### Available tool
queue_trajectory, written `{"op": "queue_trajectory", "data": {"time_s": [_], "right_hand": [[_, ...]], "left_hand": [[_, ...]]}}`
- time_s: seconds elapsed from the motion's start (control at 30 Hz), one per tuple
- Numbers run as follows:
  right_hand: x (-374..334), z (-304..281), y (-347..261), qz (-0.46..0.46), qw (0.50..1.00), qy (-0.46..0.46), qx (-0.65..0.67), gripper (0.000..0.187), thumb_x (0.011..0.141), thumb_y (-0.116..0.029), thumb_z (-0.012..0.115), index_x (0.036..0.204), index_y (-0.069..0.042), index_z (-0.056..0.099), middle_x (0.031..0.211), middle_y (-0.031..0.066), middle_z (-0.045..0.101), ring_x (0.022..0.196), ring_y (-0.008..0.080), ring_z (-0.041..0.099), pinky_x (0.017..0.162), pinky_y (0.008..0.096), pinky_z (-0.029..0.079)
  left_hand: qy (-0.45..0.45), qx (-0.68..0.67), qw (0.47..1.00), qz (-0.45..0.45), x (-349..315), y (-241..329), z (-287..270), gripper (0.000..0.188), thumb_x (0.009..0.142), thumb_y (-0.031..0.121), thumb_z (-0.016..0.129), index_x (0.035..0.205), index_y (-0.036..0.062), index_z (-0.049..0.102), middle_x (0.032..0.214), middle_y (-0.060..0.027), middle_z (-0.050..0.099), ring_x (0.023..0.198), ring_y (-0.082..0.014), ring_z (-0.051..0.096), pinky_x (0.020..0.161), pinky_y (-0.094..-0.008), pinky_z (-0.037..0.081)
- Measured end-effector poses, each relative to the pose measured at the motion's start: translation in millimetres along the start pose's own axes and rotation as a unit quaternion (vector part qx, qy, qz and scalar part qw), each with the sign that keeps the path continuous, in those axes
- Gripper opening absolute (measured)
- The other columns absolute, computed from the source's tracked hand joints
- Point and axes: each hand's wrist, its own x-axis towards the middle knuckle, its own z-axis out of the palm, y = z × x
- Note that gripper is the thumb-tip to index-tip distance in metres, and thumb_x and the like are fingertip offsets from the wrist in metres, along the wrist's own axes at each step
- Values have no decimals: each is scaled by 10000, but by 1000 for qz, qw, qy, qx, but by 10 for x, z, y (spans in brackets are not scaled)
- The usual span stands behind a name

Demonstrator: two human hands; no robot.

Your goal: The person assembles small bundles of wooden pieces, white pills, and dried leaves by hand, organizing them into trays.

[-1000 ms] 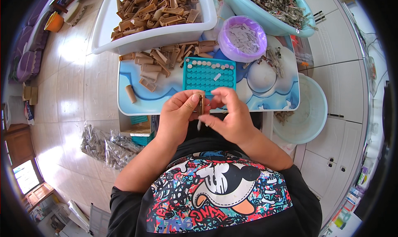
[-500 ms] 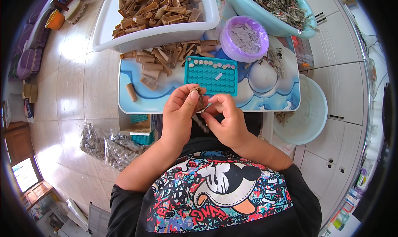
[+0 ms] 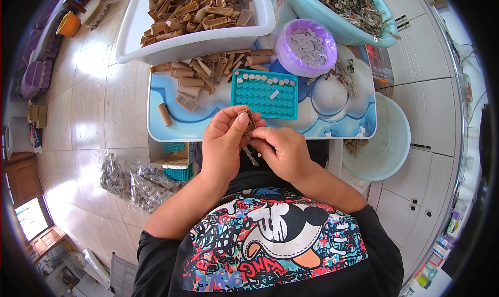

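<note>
Near the table's front edge, my left hand (image 3: 224,136) is closed around a small brown plastic casing (image 3: 250,122), held upright between thumb and fingers. My right hand (image 3: 287,147) pinches at the casing's lower end; what is between its fingertips is hidden. A thin pale strand (image 3: 251,157) dangles below the two hands. Just beyond them lies a teal tray (image 3: 260,113) with rows of round cups. Small whitish discs fill its far row, and a small light-grey piece (image 3: 274,95) rests on top of it.
Loose brown casings (image 3: 189,82) lie on the blue table (image 3: 218,97), before a white bin (image 3: 197,44) heaped with more. A purple-lined tub (image 3: 306,66) of grey pieces and a light-blue basin (image 3: 353,33) of wiry parts stand right. Bagged parts (image 3: 138,180) lie on the floor.
My right hand has closed in against the casing's lower end, its fingers more tucked together. The pale strand below has shifted slightly. My left hand stays in place with the casing.
</note>
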Motion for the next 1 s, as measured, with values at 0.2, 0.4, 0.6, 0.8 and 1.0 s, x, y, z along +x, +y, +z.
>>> {"op": "queue_trajectory", "data": {"time_s": [0.2, 0.4, 0.6, 0.8, 1.0], "right_hand": [[37, -87, 11, 33, 994, -36, 99, 164, 753, -119, 697, 894, -66, 633, 679, 88, 612, 552, 255, 579, 492, 347, 434], [111, -160, 129, 35, 999, 26, 22, 100, 757, -24, 685, 848, -22, 644, 667, 78, 577, 576, 191, 551, 501, 286, 411], [111, -202, 129, 41, 998, -35, 34, 68, 768, -44, 678, 818, -27, 635, 673, 88, 576, 583, 227, 554, 519, 307, 419], [360, -326, 421, 24, 991, 60, -117, 83, 784, -63, 653, 864, -48, 666, 667, 87, 572, 570, 238, 554, 512, 314, 421], [494, -282, 621, -7, 948, 93, -304, 130, 740, -114, 683, 867, -88, 687, 666, 56, 585, 580, 246, 572, 510, 332, 440]], "left_hand": [[-6, 8, 999, -36, -2, -61, -82, 239, 921, 153, 556, 1105, 0, 557, 965, -112, 641, 840, -155, 630, 745, -280, 528], [-36, 49, 995, -77, -75, -73, -35, 285, 934, 166, 535, 1155, -12, 557, 974, -86, 638, 812, -146, 632, 751, -291, 536], [-80, 43, 983, -161, -124, -8, -112, 257, 947, 118, 489, 1167, -14, 503, 1038, -100, 604, 915, -177, 621, 827, -332, 532], [-33, -1, 987, -155, -95, 0, -145, 249, 942, 125, 503, 1157, 1, 502, 1045, -121, 605, 921, -203, 623, 833, -339, 529], [-15, -36, 991, -131, 45, -4, -108, 266, 941, 129, 506, 1168, -8, 498, 1068, -128, 605, 955, -211, 617, 853, -334, 518]]}}
